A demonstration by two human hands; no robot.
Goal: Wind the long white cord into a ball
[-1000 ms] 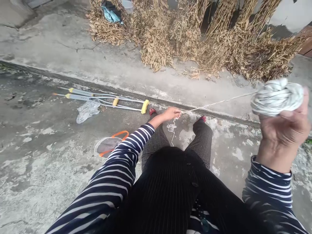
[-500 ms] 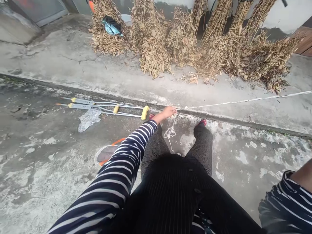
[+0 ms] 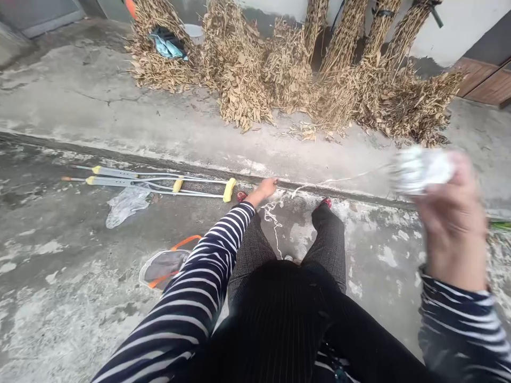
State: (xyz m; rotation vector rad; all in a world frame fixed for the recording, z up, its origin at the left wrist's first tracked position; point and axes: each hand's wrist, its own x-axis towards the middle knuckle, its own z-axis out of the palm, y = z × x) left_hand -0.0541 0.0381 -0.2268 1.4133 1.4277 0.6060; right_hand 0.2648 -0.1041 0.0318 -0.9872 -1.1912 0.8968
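My right hand (image 3: 455, 218), blurred, is raised at the right, wrapped round a bundle of white cord (image 3: 419, 170). A thin white string (image 3: 347, 177) runs slackly leftward from that bundle toward my left hand (image 3: 266, 189). The left one is closed low between my feet, beside the kerb edge; whether the string passes through its fingers is too small to make out. Below it, a loose tangle of string (image 3: 273, 215) hangs or lies over the ground between my legs.
Two crutches (image 3: 159, 183) with yellow pads lie left of my feet, beside a clear plastic bag (image 3: 126, 205). Nearer is a mesh bag with orange straps (image 3: 165, 266). Dried plant bundles (image 3: 243, 80) lean along the wall beyond the raised kerb (image 3: 191, 165).
My right hand has come into view at the right with the white bundle. The string, taut before, now sags. My left hand is slightly further left in the picture.
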